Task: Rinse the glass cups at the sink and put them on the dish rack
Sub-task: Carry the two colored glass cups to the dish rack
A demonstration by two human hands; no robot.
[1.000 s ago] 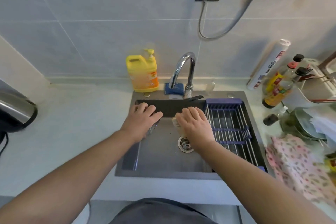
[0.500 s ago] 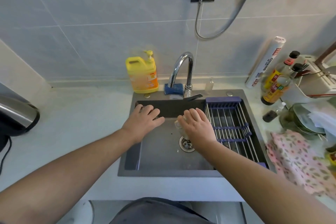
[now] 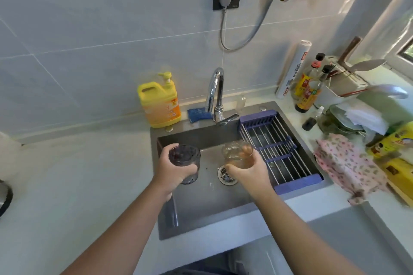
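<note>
Over the grey sink, each of my hands holds a clear glass cup upright. My left hand wraps a ribbed glass cup above the sink's left half. My right hand grips a second glass cup just above the drain, and my fingers show through its wall. The chrome faucet stands behind them with no water visible. The purple-framed dish rack spans the sink's right side with nothing on it, close to the right cup.
A yellow soap bottle and a blue sponge sit behind the sink. Sauce bottles, a roll, stacked dishes and a floral cloth crowd the right counter. A dark appliance sits at far left.
Both hands were palm-down low in the sink; now each has lifted a glass cup upright above the basin. The view has shifted closer and slightly left.
</note>
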